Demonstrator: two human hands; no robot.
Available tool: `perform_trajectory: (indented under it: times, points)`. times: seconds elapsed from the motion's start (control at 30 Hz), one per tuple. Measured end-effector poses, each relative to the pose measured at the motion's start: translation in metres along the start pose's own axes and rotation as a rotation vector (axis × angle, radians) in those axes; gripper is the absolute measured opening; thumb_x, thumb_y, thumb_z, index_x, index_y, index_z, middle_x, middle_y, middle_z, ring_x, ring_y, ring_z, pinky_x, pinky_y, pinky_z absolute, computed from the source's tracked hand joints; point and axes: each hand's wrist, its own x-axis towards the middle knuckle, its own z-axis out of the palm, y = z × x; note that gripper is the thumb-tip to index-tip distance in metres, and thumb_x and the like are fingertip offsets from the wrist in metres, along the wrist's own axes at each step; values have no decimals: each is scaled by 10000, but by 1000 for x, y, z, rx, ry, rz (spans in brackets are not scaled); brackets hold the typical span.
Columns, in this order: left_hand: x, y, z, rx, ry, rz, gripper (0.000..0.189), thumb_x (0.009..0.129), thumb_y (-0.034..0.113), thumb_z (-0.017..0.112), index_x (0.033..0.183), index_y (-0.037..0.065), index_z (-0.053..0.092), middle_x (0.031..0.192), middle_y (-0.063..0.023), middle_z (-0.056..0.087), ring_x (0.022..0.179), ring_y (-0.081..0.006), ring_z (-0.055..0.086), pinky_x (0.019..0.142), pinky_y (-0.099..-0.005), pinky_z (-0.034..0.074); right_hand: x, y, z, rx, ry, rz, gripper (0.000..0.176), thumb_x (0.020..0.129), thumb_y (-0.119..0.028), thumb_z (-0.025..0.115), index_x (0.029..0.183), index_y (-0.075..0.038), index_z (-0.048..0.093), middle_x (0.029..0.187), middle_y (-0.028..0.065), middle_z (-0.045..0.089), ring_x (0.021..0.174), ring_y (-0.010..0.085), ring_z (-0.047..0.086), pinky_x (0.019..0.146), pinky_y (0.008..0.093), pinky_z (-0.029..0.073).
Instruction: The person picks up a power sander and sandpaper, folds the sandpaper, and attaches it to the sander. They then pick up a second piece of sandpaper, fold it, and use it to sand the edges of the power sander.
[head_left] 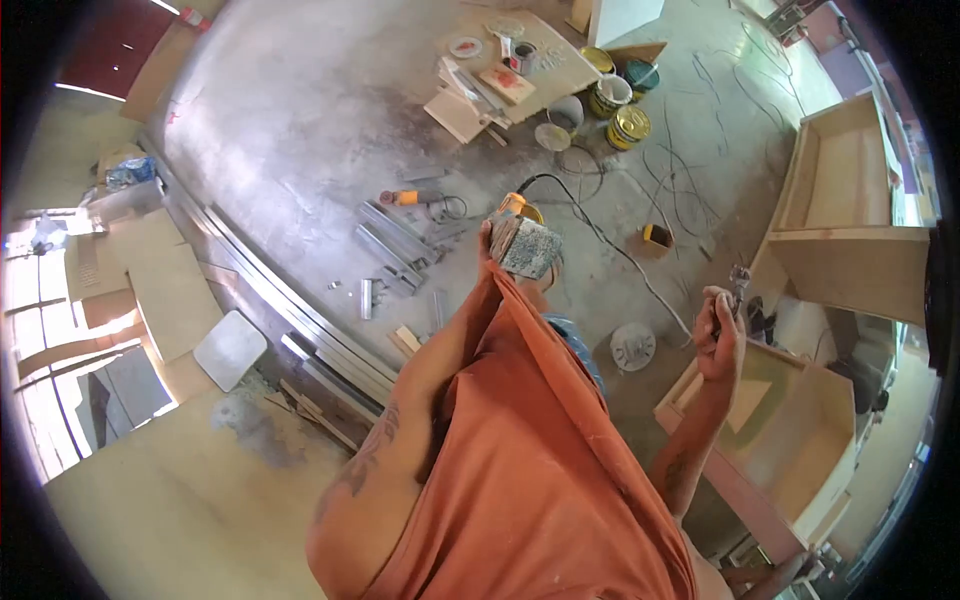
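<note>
My left hand [487, 245] is closed on a blocky grey, worn-looking tool [530, 250]. Behind it is a yellow part [515, 207] with a black cord. The edge of the orange shirt [560, 430] is drawn up to this hand, and most of its fingers are hidden behind the tool and cloth. Off to the right, my right hand [718, 335] is raised with curled fingers around a small dark tool with a metallic end [741, 275], too small to identify.
Paint buckets [628, 127] and a board [560, 70] lie ahead. An orange power tool [412, 198] and metal profiles [395, 245] are on the floor. Cables cross near a round lid [632, 347]. Wooden cabinets [850, 265] stand right; panels [160, 290] lean left.
</note>
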Motion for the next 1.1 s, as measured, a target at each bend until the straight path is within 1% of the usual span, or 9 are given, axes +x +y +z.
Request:
perform_trajectory:
  times: [0.07, 0.2, 0.4, 0.57, 0.67, 0.87, 0.93, 1.03, 1.1]
  points:
    - [15, 25, 26, -16, 43, 5, 585, 905, 544, 567, 1213, 47, 582, 1142, -114, 652, 1044, -255, 636, 923, -397, 519, 21, -21, 20, -303, 148, 30, 242, 1013, -241, 523, 1155, -64, 606, 650, -29, 455, 428, 25, 289, 392, 205, 234]
    - [54, 34, 15, 424, 337, 220, 602, 899, 442, 649, 1293, 27, 463, 1161, -111, 593, 1031, -230, 604, 862, -340, 497, 78, -1, 41, -411, -106, 168, 324, 980, -239, 564, 1262, -82, 585, 723, -31, 489, 531, 36, 395, 440, 188, 270]
    - [58, 12, 55, 837, 435, 410, 686, 843, 434, 729, 1298, 30, 411, 1135, -92, 551, 1024, -172, 515, 892, -299, 430, 161, 116, 75, -273, -191, 404, 733, 971, -408, 563, 1545, -156, 183, 1201, 129, 586, 871, 185, 644, 510, 244, 427]
    - [74, -11, 24, 1150, 443, 496, 723, 813, 445, 749, 1282, 14, 408, 1120, -174, 566, 1034, -226, 552, 928, -346, 440, 206, 219, 60, -11, -49, 414, 625, 957, -425, 567, 1473, -150, 345, 1158, 112, 615, 907, 230, 656, 639, 333, 526]
    - [27, -7, 67, 897, 423, 241, 744, 803, 432, 756, 1292, 5, 391, 1135, -174, 565, 1009, -260, 576, 924, -387, 455, 187, 222, 46, 143, -109, 542, 590, 952, -422, 569, 1440, -145, 387, 1133, 105, 624, 892, 236, 656, 667, 348, 536]
    - [13, -12, 34, 1339, 21, 311, 775, 810, 466, 726, 1322, 1, 376, 1177, -200, 593, 1029, -321, 622, 928, -417, 474, 164, 202, 18, 232, -158, 674, 536, 944, -417, 572, 1386, -137, 458, 1092, 94, 638, 867, 247, 654, 715, 372, 552]
    - [5, -4, 28, 1640, -333, -340, 882, 840, 457, 706, 1416, -31, 251, 1311, -234, 497, 1214, -284, 499, 1048, -361, 375, 158, 200, 22, 311, 33, 534, 428, 923, -406, 578, 1240, -119, 560, 974, 69, 651, 794, 233, 647, 710, 398, 558]
    - [-13, 4, 27, 1726, -965, -758, 595, 933, 410, 585, 1363, 15, 470, 1301, -224, 570, 1182, -339, 559, 984, -392, 438, 137, 211, 4, 194, 303, 651, 416, 871, -484, 611, 1097, -136, 597, 879, 50, 630, 703, 189, 613, 597, 382, 540]
    - [-22, 5, -2, 1699, -1177, -780, 442, 942, 367, 561, 1223, 32, 621, 1225, -195, 631, 1126, -335, 592, 955, -394, 455, 143, 252, -53, 86, 543, 693, 429, 842, -577, 600, 951, -161, 596, 820, 25, 624, 680, 172, 603, 519, 335, 491]
